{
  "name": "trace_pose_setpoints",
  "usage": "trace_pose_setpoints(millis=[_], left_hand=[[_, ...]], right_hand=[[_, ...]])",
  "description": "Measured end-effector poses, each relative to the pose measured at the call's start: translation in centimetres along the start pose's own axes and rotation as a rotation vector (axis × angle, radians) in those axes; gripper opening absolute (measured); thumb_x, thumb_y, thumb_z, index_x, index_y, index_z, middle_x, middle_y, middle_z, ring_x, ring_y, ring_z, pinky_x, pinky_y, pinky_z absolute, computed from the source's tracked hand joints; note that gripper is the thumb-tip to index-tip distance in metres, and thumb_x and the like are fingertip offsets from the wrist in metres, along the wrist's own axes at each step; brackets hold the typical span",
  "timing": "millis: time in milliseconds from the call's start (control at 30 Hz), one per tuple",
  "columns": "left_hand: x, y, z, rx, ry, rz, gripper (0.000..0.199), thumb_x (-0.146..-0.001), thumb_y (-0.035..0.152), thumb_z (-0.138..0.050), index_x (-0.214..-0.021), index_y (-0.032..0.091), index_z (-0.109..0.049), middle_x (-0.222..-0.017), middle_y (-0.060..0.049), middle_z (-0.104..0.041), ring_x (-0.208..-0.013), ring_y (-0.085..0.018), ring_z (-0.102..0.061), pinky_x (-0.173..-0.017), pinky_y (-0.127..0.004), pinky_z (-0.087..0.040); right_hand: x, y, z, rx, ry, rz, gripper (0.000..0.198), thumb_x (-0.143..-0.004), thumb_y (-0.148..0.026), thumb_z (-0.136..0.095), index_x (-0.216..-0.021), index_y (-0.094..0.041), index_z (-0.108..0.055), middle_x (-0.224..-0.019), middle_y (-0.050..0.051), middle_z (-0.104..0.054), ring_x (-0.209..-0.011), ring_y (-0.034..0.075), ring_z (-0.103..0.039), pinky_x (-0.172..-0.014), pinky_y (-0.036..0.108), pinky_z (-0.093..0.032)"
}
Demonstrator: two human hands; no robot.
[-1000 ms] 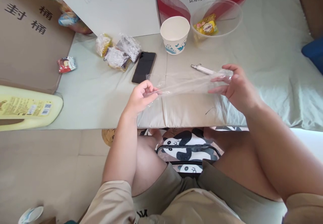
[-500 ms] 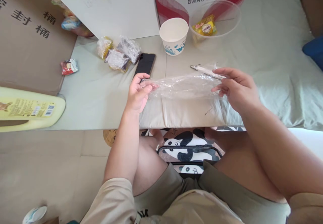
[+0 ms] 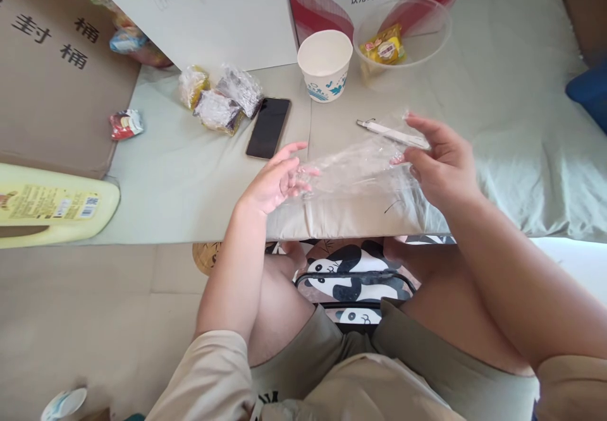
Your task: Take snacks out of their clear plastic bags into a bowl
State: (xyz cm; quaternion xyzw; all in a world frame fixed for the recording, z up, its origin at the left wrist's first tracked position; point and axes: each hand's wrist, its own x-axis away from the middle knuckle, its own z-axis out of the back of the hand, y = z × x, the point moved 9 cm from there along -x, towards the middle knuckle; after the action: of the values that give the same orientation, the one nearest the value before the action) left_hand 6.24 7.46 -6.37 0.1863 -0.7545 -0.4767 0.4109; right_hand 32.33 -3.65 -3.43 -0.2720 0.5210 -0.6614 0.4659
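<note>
A thin sheet of clear plastic film [image 3: 353,171] spans the gap between my two hands, above the front of the cloth-covered surface. My left hand [image 3: 277,181] has the film's left end among its fingers, the index finger stretched out. Pinched between the thumb and fingers of my right hand [image 3: 439,158] is the other end. Beyond that hand a white pen-like tool [image 3: 391,133] with a dark tip lies on the cloth, partly behind the film. A black phone [image 3: 269,128] rests beyond my left hand.
A white paper cup [image 3: 325,67] stands beside a clear plastic bowl [image 3: 427,54] with a yellow packet [image 3: 385,47] in it. Several film-wrapped items [image 3: 218,110], a red-and-white packet [image 3: 126,124] and a pale yellow jug [image 3: 57,206] are left. Boxes stand behind.
My left hand has moved slightly right and nearer to me, its fingers spreading and uncovering the phone. The film is slacker and tilts down to the left. My right fingers have opened somewhat.
</note>
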Motion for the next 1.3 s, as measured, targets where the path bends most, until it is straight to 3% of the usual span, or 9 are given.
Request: trace_pose_setpoints(millis=[100,200,333,500,600,733,900,1100,1300], left_hand=[[0.2,2.1,0.4,0.106,0.052,-0.246,0.042,-0.067,0.035,-0.084,-0.100,0.021,-0.064,-0.086,0.000,-0.071,-0.070,-0.011,-0.068,-0.061,-0.021,-0.054],[0.7,3.0,1.3,0.110,0.108,-0.332,0.038,-0.061,0.028,-0.086,-0.090,0.021,-0.064,-0.086,0.003,-0.067,-0.062,-0.005,-0.058,-0.056,-0.018,-0.048],[1.2,1.9,1.7,-0.136,0.089,-0.185,0.043,-0.056,0.017,-0.085,-0.094,0.019,-0.066,-0.096,0.000,-0.068,-0.063,-0.004,-0.052,-0.055,-0.018,-0.043],[2.6,-0.6,-0.3,-0.345,-0.043,0.050,0.051,-0.068,0.027,-0.084,-0.116,0.022,-0.064,-0.102,-0.004,-0.071,-0.077,-0.011,-0.063,-0.072,-0.025,-0.051],[3.1,-1.7,-0.9,-0.431,0.002,0.203,0.052,-0.082,0.042,-0.073,-0.129,0.027,-0.058,-0.090,-0.003,-0.072,-0.070,-0.013,-0.063,-0.061,-0.024,-0.045],[2.9,-1.9,-1.7,-0.576,-0.051,0.244,0.045,-0.080,0.042,-0.074,-0.118,0.022,-0.063,-0.068,0.001,-0.065,-0.067,-0.015,-0.059,-0.059,-0.024,-0.038],[2.6,-0.3,-2.0,-0.451,-0.124,0.047,0.038,-0.073,0.032,-0.077,-0.106,0.019,-0.063,-0.063,0.007,-0.053,-0.060,-0.009,-0.047,-0.063,-0.025,-0.037],[2.5,-0.4,-2.2,-0.438,-0.105,-0.043,0.032,-0.066,0.020,-0.082,-0.091,0.020,-0.063,-0.064,0.009,-0.037,-0.058,-0.006,-0.037,-0.061,-0.023,-0.036],[1.2,-0.3,-2.2,-0.062,-0.023,-0.057,0.031,-0.070,0.032,-0.080,-0.091,0.020,-0.061,-0.076,0.004,-0.054,-0.058,-0.007,-0.048,-0.052,-0.022,-0.036]], right_hand=[[0.1,-0.3,0.1,-0.062,0.040,-0.017,0.043,-0.086,-0.025,-0.063,-0.128,-0.032,-0.064,-0.155,0.006,-0.054,-0.089,0.022,-0.078,-0.065,0.033,-0.062],[0.0,-0.1,0.3,-0.031,0.040,-0.050,0.041,-0.085,-0.023,-0.063,-0.126,-0.031,-0.066,-0.154,0.006,-0.055,-0.086,0.021,-0.078,-0.072,0.038,-0.064],[-0.2,0.6,1.2,0.145,0.055,-0.081,0.037,-0.083,-0.018,-0.062,-0.118,-0.027,-0.070,-0.148,0.006,-0.061,-0.085,0.022,-0.078,-0.094,0.051,-0.061],[-0.2,1.3,0.9,0.297,-0.020,-0.107,0.037,-0.087,-0.017,-0.059,-0.121,-0.029,-0.069,-0.151,0.008,-0.057,-0.092,0.026,-0.078,-0.095,0.056,-0.058],[-0.2,0.8,0.5,0.317,-0.050,-0.068,0.039,-0.086,-0.017,-0.058,-0.121,-0.030,-0.069,-0.152,0.008,-0.055,-0.090,0.026,-0.078,-0.095,0.057,-0.058],[-0.2,0.5,0.3,0.313,-0.047,-0.045,0.038,-0.084,-0.015,-0.057,-0.117,-0.029,-0.069,-0.151,0.007,-0.057,-0.087,0.023,-0.077,-0.091,0.053,-0.061],[-0.5,1.0,0.5,0.349,-0.061,-0.044,0.039,-0.084,-0.014,-0.056,-0.118,-0.029,-0.068,-0.151,0.007,-0.056,-0.087,0.021,-0.077,-0.089,0.048,-0.062],[-0.3,-0.4,1.3,0.385,-0.011,0.065,0.041,-0.077,-0.011,-0.055,-0.112,-0.025,-0.071,-0.135,0.008,-0.064,-0.077,0.019,-0.074,-0.081,0.043,-0.061],[-0.2,-0.7,1.2,0.399,-0.053,0.047,0.045,-0.075,-0.010,-0.051,-0.111,-0.028,-0.072,-0.134,0.008,-0.063,-0.077,0.021,-0.073,-0.088,0.046,-0.058]])
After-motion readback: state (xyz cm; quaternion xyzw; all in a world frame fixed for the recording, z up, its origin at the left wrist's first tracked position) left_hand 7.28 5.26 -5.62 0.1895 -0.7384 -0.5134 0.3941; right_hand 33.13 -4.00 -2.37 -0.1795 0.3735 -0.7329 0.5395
